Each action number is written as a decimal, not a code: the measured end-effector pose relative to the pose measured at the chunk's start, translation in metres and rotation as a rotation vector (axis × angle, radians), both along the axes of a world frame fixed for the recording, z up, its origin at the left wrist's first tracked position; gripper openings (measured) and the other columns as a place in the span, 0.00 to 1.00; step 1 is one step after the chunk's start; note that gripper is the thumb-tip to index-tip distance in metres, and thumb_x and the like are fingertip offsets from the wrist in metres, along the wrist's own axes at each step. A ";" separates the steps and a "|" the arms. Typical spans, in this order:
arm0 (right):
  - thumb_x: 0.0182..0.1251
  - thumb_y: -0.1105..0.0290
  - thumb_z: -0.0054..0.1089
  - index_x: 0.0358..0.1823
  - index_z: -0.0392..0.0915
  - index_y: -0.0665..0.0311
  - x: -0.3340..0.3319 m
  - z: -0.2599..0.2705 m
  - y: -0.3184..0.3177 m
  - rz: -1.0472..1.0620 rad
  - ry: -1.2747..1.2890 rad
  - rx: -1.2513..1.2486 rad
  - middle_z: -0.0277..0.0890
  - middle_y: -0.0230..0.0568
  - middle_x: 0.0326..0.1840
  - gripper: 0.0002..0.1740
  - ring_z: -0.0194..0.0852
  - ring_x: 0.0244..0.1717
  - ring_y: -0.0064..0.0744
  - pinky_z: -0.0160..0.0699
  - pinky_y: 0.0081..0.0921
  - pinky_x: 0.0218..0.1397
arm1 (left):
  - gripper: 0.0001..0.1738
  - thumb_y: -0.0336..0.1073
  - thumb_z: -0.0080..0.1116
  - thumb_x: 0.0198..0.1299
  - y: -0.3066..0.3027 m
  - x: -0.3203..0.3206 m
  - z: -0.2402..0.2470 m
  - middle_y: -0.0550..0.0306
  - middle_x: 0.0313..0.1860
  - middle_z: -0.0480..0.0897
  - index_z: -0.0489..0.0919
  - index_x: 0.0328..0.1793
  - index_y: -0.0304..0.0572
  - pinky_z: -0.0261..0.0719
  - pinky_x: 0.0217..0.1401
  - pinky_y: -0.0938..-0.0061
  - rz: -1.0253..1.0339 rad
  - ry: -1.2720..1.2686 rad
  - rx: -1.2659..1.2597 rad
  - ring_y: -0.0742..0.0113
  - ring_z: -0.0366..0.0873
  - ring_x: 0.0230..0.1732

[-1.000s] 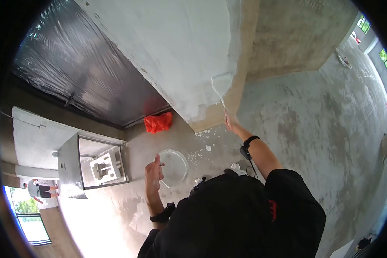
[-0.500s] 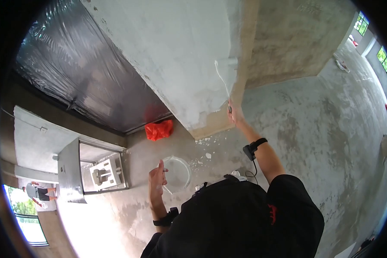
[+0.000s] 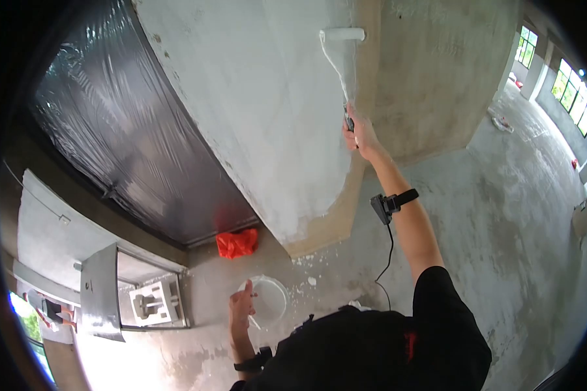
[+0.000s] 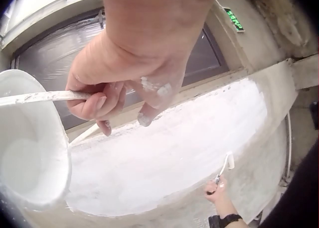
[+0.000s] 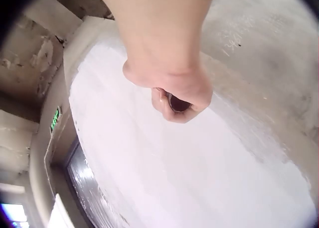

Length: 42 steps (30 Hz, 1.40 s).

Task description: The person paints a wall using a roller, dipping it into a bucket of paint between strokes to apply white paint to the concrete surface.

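My right hand (image 3: 362, 137) grips the dark handle of a paint roller (image 3: 344, 33) whose white sleeve lies across the wall, at the edge of the white coating. Its arm is stretched forward and up. In the right wrist view, the butt of the roller's handle (image 5: 179, 104) shows inside the curled fingers. Low on the left, my left hand (image 3: 241, 305) holds a white bucket (image 3: 285, 296) by its bail. The left wrist view shows the bail (image 4: 40, 97) running into the curled fingers, with white smears on the thumb. Whitish paint is visible inside the bucket.
The coated wall (image 3: 274, 117) borders a bare brown-grey strip. Left of it hangs plastic sheeting (image 3: 150, 143), with a red plastic bag (image 3: 237, 243) at its foot. White spatters (image 3: 312, 281) dot the concrete floor. Another person (image 3: 49, 307) stands far left.
My right hand has carried the roller up the wall, arm reaching farther out. The head view has tilted upward. My left hand keeps its grip on the bucket's bail.
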State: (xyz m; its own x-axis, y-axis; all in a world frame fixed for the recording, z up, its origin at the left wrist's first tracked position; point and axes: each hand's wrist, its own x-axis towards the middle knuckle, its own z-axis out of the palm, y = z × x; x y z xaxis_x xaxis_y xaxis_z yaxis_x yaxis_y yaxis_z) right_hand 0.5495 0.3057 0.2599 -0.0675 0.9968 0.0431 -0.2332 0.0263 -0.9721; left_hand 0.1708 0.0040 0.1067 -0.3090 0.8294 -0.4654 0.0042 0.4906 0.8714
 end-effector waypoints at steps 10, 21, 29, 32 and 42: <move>0.66 0.35 0.44 0.19 0.60 0.56 -0.005 0.169 0.039 -0.050 0.036 0.231 0.48 0.23 0.09 0.33 0.38 0.07 0.17 0.38 0.20 0.11 | 0.32 0.59 0.56 0.62 0.007 -0.008 -0.013 0.72 0.11 0.56 0.76 0.32 0.30 0.51 0.12 0.80 0.003 0.003 -0.002 0.81 0.49 0.09; 0.65 0.36 0.49 0.21 0.62 0.56 0.001 0.319 0.072 -0.031 0.084 0.315 0.50 0.23 0.09 0.31 0.39 0.06 0.16 0.36 0.20 0.09 | 0.31 0.57 0.58 0.62 0.014 -0.018 0.005 0.70 0.11 0.58 0.77 0.33 0.28 0.51 0.13 0.80 0.054 -0.030 -0.012 0.79 0.51 0.10; 0.64 0.35 0.48 0.23 0.63 0.57 0.000 0.354 0.067 -0.132 0.041 0.340 0.49 0.21 0.09 0.31 0.39 0.06 0.16 0.36 0.19 0.10 | 0.22 0.36 0.43 0.70 0.006 -0.057 -0.062 0.61 0.40 0.73 0.70 0.70 0.48 0.67 0.33 0.83 -0.273 0.396 0.462 0.75 0.64 0.31; 0.64 0.34 0.47 0.22 0.62 0.56 0.001 0.343 0.080 0.014 0.087 0.321 0.49 0.21 0.09 0.31 0.39 0.06 0.16 0.36 0.19 0.10 | 0.24 0.35 0.43 0.70 0.010 -0.045 -0.032 0.61 0.41 0.73 0.68 0.72 0.50 0.68 0.33 0.83 -0.260 0.339 0.331 0.75 0.64 0.32; 0.63 0.32 0.47 0.19 0.61 0.54 0.000 0.222 0.066 -0.070 0.014 0.242 0.49 0.22 0.09 0.33 0.40 0.06 0.17 0.36 0.20 0.10 | 0.31 0.58 0.57 0.62 0.038 -0.028 -0.002 0.70 0.10 0.58 0.77 0.34 0.28 0.54 0.13 0.79 -0.024 0.036 -0.068 0.79 0.52 0.10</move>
